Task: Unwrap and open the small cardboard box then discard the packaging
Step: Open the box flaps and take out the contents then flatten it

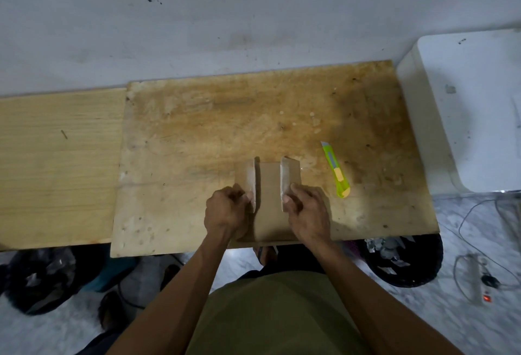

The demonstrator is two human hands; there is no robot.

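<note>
Your left hand (pixel 225 211) and right hand (pixel 308 209) each pinching a raised flap of the cardboard box (pixel 269 185) on the stained wooden board (pixel 197 134), green utility knife (pixel 335 170) just right of the box

A plain brown cardboard box (pixel 269 199) sits on a stained, blotchy tan plywood tabletop (pixel 197 134), beside a lime-green utility knife (pixel 335 170) with yellow slider, a paler yellow wood-grain board (pixel 56 163), and a white appliance (pixel 473 106) against the grey wall (pixel 225 16).
</note>
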